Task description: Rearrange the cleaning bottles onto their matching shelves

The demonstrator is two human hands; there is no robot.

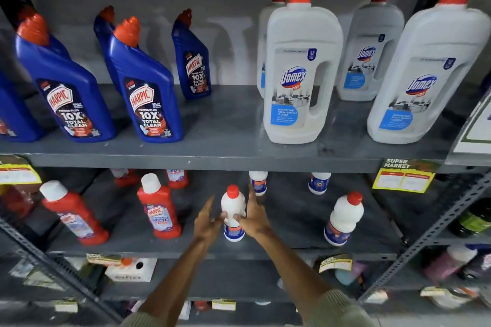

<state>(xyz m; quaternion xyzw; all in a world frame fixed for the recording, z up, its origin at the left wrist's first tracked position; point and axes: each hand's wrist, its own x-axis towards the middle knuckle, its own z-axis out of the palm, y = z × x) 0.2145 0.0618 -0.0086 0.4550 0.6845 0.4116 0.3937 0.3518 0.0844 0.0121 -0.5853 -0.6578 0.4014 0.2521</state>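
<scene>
1. Both hands met around a small white bottle with a red cap (233,211) standing upright on the lower shelf (292,220), roughly at its middle.
2. The left hand (208,223) touched the bottle's left side with its thumb, its other fingers spread loosely and not wrapped round.
3. The right hand (253,216) pressed thumb and palm to the right side, its forefinger raised beside the bottle's shoulder; how firm the grasp was could not be told.
4. The bottle's label was partly covered by the thumbs and too blurred to read.
5. Red Harpic bottles (159,207) stood to the left, a matching white bottle (342,218) to the right.
6. Bottles at the back of that shelf were cut off by the upper shelf (225,125), which held blue Harpic bottles (144,87) and white Domex jugs (299,69).
</scene>
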